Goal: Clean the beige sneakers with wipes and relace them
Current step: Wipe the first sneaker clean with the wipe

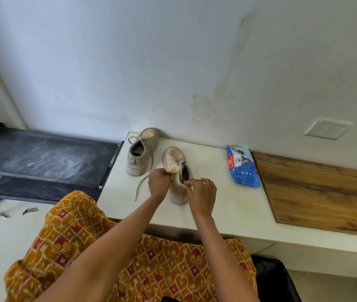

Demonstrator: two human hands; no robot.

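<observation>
near sneaker [176, 184] on white bench [217, 205]: left hand [159, 182] fingers clenched round crumpled wipe [172, 168] against its side; right hand [201, 191] fingers pinching its collar. second sneaker [141, 152] (lace trailing) just behind, by wall. blue wipes pack [242, 167] well right.

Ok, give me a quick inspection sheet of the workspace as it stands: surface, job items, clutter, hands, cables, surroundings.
Surface: white counter against the wall, wooden board on its right part.
Job's things: near sneaker on the counter, toe to the wall; far sneaker to its left, one lace trailing loose; blue wipes pack to the right; crumpled wipe at the near sneaker's side.
Clutter: nothing seen on the counter.
Hands: left hand grips the wipe; right hand pinches at the near sneaker's collar.
Cables: nothing seen.
Surroundings: dusty black rack to the left, stained wall, scraps on the floor.
</observation>
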